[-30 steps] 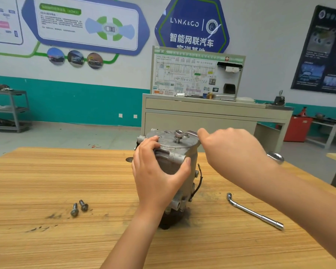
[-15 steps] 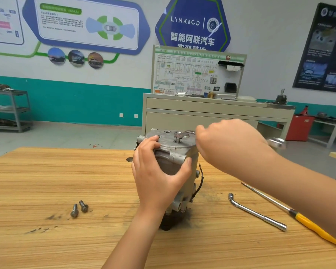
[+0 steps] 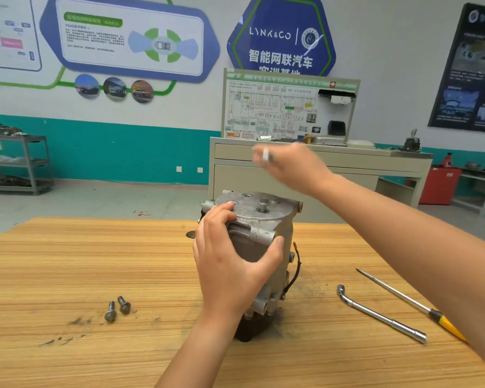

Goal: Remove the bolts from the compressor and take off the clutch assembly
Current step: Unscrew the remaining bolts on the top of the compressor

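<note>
The grey compressor [image 3: 259, 247] stands upright on the wooden table [image 3: 95, 261], with its black clutch end [image 3: 248, 333] down on the wood. My left hand [image 3: 230, 264] grips the compressor's upper body from the near side. One bolt [image 3: 263, 204] sticks up from the top plate. My right hand [image 3: 291, 166] is raised above and behind the compressor. It is blurred and holds a small silvery wrench [image 3: 266, 156] in its fingers. Two loose bolts [image 3: 116, 309] lie on the table to the left.
An L-shaped socket wrench [image 3: 378, 316] and a screwdriver with a yellow handle [image 3: 409, 302] lie on the table right of the compressor, under my right forearm. A black wire [image 3: 294, 271] hangs from the compressor's right side. A beige bench [image 3: 319, 163] stands beyond the table.
My right hand has lifted the wrench off the top bolt and moved up and away. The bolt now stands bare on the plate. My left hand keeps its grip.
</note>
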Demonstrator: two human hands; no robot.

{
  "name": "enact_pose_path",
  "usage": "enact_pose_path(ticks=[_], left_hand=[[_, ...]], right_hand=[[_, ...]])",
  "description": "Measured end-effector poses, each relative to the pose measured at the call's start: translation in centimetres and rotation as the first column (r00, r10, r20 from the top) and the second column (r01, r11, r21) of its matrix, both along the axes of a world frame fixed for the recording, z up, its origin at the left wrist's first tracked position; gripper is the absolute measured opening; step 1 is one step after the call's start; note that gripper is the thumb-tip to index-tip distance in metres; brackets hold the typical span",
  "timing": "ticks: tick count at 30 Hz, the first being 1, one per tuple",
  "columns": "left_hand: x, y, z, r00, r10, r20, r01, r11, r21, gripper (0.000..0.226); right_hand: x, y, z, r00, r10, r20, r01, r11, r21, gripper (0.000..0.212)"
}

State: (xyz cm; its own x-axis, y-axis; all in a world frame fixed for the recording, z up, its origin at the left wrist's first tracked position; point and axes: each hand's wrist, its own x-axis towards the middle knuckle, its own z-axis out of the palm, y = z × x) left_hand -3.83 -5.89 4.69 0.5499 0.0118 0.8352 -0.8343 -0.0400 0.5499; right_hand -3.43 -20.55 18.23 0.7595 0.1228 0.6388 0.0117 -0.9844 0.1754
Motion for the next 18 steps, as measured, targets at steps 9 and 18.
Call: enact_pose_path(ticks=[9,18], left_hand=[[-0.3,-0.1,0.1,1.0,-0.005,-0.031,0.005,1.0,-0.007,0.064],[-0.3,-0.1,0.1,0.999,-0.01,-0.044,0.01,1.0,-0.008,0.064]], right_hand=[[-8.9,2.7,-0.5,0.961,-0.27,-0.064,0.26,0.957,-0.132,0.05],[-9.6,5.4,-1.3,0.859,-0.464,-0.215,0.384,0.864,-0.327,0.007]])
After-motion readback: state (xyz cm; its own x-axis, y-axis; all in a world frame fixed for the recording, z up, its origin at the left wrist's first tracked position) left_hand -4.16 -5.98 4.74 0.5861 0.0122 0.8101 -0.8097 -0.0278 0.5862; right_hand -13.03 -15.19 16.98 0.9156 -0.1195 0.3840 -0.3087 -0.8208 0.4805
